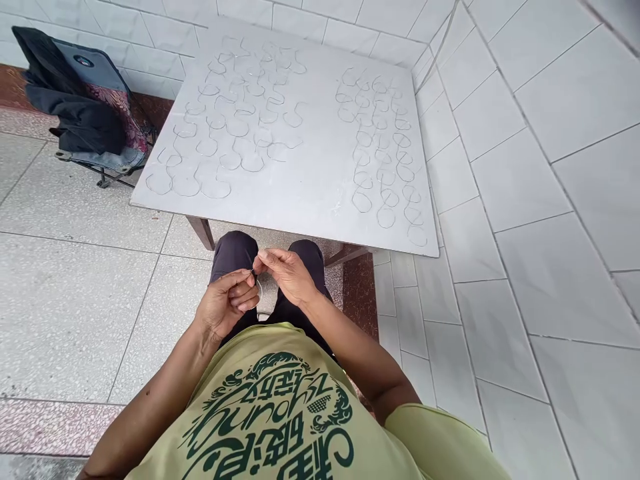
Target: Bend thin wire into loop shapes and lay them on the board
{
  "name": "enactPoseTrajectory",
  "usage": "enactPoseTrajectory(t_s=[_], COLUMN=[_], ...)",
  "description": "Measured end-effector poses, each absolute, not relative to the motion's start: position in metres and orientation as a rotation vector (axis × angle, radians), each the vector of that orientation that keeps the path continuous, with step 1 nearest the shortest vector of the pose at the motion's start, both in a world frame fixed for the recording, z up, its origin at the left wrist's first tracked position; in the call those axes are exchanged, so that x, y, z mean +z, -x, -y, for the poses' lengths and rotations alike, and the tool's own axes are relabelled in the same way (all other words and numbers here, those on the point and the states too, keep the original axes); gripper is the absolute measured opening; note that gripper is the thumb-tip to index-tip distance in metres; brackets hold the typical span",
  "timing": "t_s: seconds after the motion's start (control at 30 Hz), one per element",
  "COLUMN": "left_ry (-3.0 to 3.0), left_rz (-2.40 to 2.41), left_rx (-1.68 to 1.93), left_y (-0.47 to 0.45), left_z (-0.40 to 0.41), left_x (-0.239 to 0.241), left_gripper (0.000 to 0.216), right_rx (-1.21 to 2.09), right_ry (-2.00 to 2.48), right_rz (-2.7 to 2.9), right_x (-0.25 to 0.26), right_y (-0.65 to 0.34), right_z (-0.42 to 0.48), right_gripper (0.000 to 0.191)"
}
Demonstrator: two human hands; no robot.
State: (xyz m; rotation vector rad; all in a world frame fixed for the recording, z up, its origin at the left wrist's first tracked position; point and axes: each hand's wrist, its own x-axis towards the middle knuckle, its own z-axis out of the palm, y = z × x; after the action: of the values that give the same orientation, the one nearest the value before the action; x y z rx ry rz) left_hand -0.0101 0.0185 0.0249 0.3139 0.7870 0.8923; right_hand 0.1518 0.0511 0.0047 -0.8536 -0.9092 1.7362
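My left hand (234,300) and my right hand (286,272) meet above my knees, fingertips almost touching. Pinched between both sets of fingers is a thin wire (261,291), which hangs in a pale curve below them. Its ends are mostly hidden by the fingers. On the white tabletop (313,167) beyond, several thin wire pieces lie in rows. Those on the left are open curved wires (216,189); on the right lie rounder wire loops (386,217), many of which look closed.
A folding chair (107,73) with dark clothing (80,110) on it stands to the left. Tiled walls run behind the table and along its right side. A wooden table leg (201,232) shows near my left knee. A thin cable (443,43) hangs in the corner.
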Motion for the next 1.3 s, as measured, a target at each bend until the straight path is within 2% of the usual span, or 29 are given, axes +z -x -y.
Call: enactPoseTrajectory(t_s=[0.2, 0.43, 0.93, 1.3], left_ry=[-0.213, -0.222, -0.383, -0.275], left_rz=[-0.837, -0.893, -0.973, -0.845], left_rx=[0.971, 1.032, 1.021, 1.096], left_y=[0.007, 0.004, -0.005, -0.005], left_z=[-0.021, -0.020, -0.006, -0.014], left_x=[0.023, 0.021, 0.016, 0.018], left_gripper=[0.023, 0.034, 0.037, 0.018], right_rx=[1.724, 1.540, 1.675, 1.728], right_ry=[0.901, 1.046, 0.994, 1.078], right_rz=[0.863, 1.177, 1.434, 1.396], right_x=[-0.006, -0.001, 0.001, -0.006], right_y=[-0.148, -0.150, -0.174, -0.176], right_z=[-0.043, -0.041, -0.057, -0.033], right_gripper=[0.037, 0.046, 0.050, 0.043])
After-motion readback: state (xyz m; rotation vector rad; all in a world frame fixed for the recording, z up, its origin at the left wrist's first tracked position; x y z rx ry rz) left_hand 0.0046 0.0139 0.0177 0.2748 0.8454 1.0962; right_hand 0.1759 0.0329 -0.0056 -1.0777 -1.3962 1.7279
